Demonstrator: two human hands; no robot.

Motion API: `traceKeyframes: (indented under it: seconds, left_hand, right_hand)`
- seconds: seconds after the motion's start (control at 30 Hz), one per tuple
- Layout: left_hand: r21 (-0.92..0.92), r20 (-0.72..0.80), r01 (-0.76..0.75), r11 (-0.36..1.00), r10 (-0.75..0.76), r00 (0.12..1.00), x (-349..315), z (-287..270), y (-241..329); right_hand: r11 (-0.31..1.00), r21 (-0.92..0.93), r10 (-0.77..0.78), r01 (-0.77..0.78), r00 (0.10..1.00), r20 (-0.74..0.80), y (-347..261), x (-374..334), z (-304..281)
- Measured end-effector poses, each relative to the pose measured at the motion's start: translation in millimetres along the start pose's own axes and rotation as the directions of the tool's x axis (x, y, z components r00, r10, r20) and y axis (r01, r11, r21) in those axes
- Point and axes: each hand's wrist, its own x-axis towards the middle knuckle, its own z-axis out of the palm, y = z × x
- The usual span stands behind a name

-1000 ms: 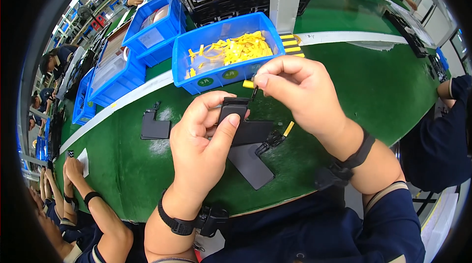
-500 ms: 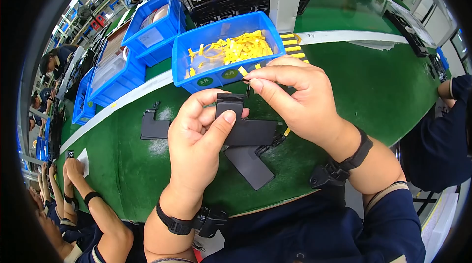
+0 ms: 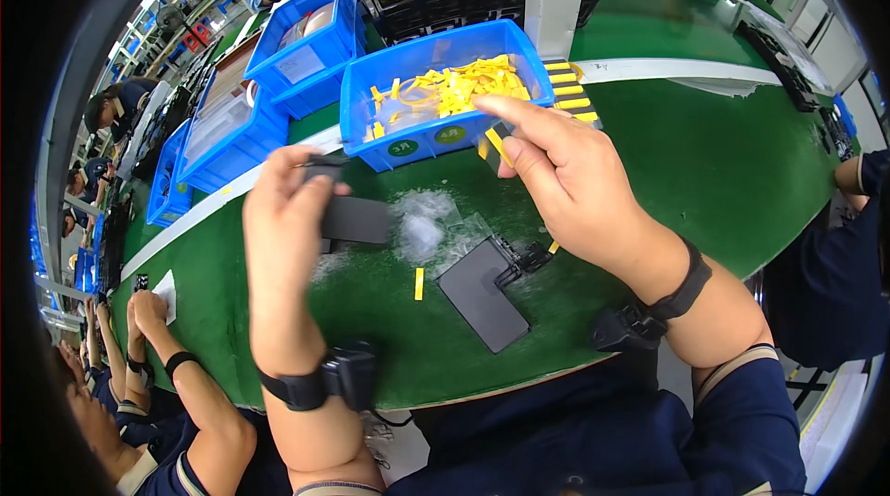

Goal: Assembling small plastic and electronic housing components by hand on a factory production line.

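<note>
My left hand [image 3: 289, 218] is closed on a flat black L-shaped battery [image 3: 357, 220], held above the left part of the table and slightly blurred. In front of the blue bin, my right hand [image 3: 565, 167] pinches a dark piece with yellow strips [image 3: 495, 142] between thumb and index finger. A second L-shaped battery [image 3: 482, 297] lies on the table between my forearms, its short black cable toward the right. To its left a single yellow strip [image 3: 419, 284] rests on the green surface. Another dark piece is mostly hidden behind the battery in my left hand.
The blue bin [image 3: 371, 158] holds many small yellow strips [image 3: 468, 86]. Beside it lies a black-and-yellow striped stack [image 3: 573, 93]. More blue bins [image 3: 232, 148] stand at the left along a white rail. A co-worker's hands [image 3: 148, 311] work on the table's left side.
My left hand has moved left with the battery, away from my right hand. My right hand now holds the yellow-striped dark piece. A yellow strip now shows on the table.
</note>
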Motion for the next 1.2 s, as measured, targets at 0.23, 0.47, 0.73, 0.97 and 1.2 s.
traceKeyframes:
  seconds: [0.23, 0.47, 0.73, 0.97, 1.2]
  left_hand:
    - [0.897, -0.059, -0.104, 0.429, 0.35, 0.935, 13.1, -33.4, -27.9]
    - [0.165, 0.236, -0.451, 0.877, 0.409, 0.882, -26.1, 61.1, 14.9]
    - [-0.208, 0.362, 0.245, 0.947, -0.158, 0.919, -13.7, 45.0, 2.2]
    - [0.685, 0.311, -0.354, 0.636, 0.185, 0.932, -20.4, 44.2, 6.0]
    - [0.525, 0.597, -0.54, 0.658, 0.168, 0.785, -60.9, 62.0, 44.7]
  right_hand:
    - [0.996, -0.083, -0.037, 0.04, 0.999, 0.035, 2.7, -3.5, 7.9]
    - [0.993, 0.111, -0.048, 0.028, 0.982, 0.185, -0.3, -3.3, 8.2]
    - [0.977, 0.21, 0.039, -0.027, 0.998, -0.05, 0.8, -1.9, 9.4]
    - [0.986, 0.164, 0.022, -0.003, 0.993, -0.12, -1.3, -1.4, 4.1]
    - [0.991, 0.068, -0.107, 0.115, 0.988, -0.114, -2.1, -4.0, 5.8]
